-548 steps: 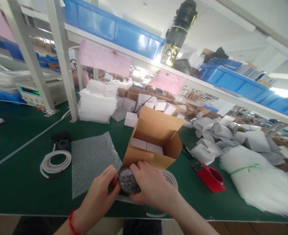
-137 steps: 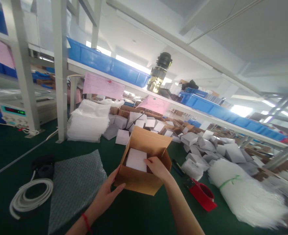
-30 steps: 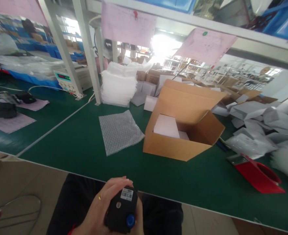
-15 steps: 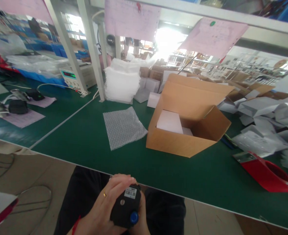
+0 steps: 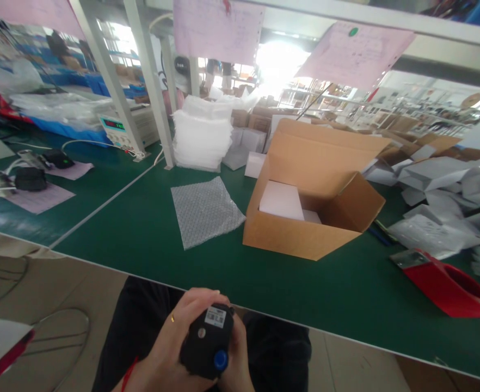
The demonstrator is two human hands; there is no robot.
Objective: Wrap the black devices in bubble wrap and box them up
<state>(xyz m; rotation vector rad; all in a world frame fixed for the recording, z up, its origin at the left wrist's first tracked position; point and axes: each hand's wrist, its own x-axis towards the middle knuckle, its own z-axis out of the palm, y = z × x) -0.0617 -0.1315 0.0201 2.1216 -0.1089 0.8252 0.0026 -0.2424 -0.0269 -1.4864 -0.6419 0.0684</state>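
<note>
Above my lap, at the table's front edge, I hold a black device (image 5: 207, 343) with a white label and a round blue part on its upper face. My left hand (image 5: 178, 337) wraps its left side and top edge, fingers bent over it. On the other side, my right hand (image 5: 237, 351) grips it, with its fingers partly hidden behind the body. Beyond my hands a sheet of bubble wrap (image 5: 205, 212) lies flat on the green table (image 5: 142, 239). To its right stands an open cardboard box (image 5: 293, 237) with a white box (image 5: 281, 200) inside.
A red tape dispenser (image 5: 444, 286) lies at the right. Stacked white foam sheets (image 5: 202, 136) stand at the back beside a metal post. White cartons and plastic bags (image 5: 440, 234) pile up at the far right. A power supply (image 5: 121, 133) and cabled parts occupy the left.
The black device and both hands have shifted very slightly left in the picture. My grip on it stays the same, and the things on the table lie as before.
</note>
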